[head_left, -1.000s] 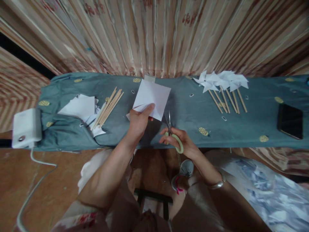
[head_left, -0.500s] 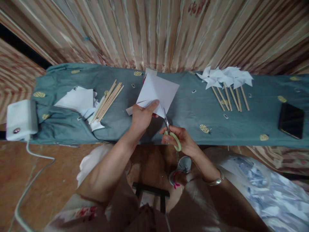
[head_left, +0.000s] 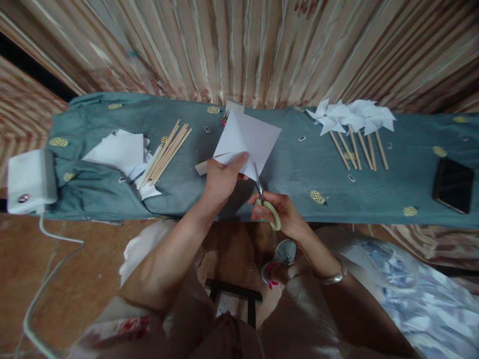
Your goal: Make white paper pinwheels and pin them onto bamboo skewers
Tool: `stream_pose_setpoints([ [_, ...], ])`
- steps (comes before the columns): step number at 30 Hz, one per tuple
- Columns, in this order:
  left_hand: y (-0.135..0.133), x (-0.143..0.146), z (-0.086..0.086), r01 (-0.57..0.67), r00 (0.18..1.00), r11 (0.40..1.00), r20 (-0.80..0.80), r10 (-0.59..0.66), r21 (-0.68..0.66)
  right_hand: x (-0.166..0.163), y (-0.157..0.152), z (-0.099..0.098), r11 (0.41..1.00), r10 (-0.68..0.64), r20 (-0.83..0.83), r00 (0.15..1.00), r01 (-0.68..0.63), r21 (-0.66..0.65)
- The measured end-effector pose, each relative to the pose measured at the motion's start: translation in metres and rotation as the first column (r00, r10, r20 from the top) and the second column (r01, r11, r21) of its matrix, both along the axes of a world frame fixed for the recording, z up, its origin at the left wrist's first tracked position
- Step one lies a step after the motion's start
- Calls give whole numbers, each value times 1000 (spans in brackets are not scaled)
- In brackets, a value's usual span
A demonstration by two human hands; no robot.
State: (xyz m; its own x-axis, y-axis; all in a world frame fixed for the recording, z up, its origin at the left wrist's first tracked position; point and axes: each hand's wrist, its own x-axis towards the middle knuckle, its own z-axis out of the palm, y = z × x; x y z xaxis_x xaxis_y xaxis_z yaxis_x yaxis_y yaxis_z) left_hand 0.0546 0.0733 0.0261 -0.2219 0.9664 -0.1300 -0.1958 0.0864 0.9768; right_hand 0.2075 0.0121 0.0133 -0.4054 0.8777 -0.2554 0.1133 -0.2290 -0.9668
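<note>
My left hand (head_left: 221,178) pinches a white square of paper (head_left: 249,140) by its near corner and holds it above the blue-grey cloth (head_left: 292,169). My right hand (head_left: 279,217) grips green-handled scissors (head_left: 266,202); their blades reach up into the lower edge of the paper. A bundle of wooden sticks (head_left: 167,155) lies to the left beside a pile of white paper sheets (head_left: 119,152). Several finished white paper pinwheels (head_left: 350,119) on sticks lie to the right.
A dark phone (head_left: 453,185) rests at the far right of the cloth. A white box (head_left: 28,180) with a cable sits at the left end. Striped curtains (head_left: 243,50) hang behind. Small dark bits are scattered on the cloth. A sandalled foot (head_left: 282,259) shows below.
The scissors have moved up from below the paper to its lower edge, with the blades now into it. My left hand has shifted the paper slightly right and turned it.
</note>
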Motion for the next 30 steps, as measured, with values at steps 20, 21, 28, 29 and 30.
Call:
stream_pose_setpoints([
  [20, 0, -1, -1, -11, 1000, 1000, 26, 11, 5, -5, 0, 1, 991, -79, -61, 995, 72, -110],
  [21, 0, -2, -1, -12, 1000, 1000, 21, 12, 3, -5, 0, 0, 990, -87, -63, 994, 79, -120],
  [28, -1, -2, 2, -18, 1000, 1000, 20, 18, -7, -7, 0, -4, 982, -130, -89, 987, 116, -152],
  [29, 0, -2, 2, -19, 1000, 1000, 16, 19, -10, -7, 0, -5, 981, -133, -93, 987, 118, -152],
  [30, 0, -3, 2, -17, 1000, 1000, 12, 18, -14, -7, 0, -5, 982, -131, -95, 987, 116, -150],
])
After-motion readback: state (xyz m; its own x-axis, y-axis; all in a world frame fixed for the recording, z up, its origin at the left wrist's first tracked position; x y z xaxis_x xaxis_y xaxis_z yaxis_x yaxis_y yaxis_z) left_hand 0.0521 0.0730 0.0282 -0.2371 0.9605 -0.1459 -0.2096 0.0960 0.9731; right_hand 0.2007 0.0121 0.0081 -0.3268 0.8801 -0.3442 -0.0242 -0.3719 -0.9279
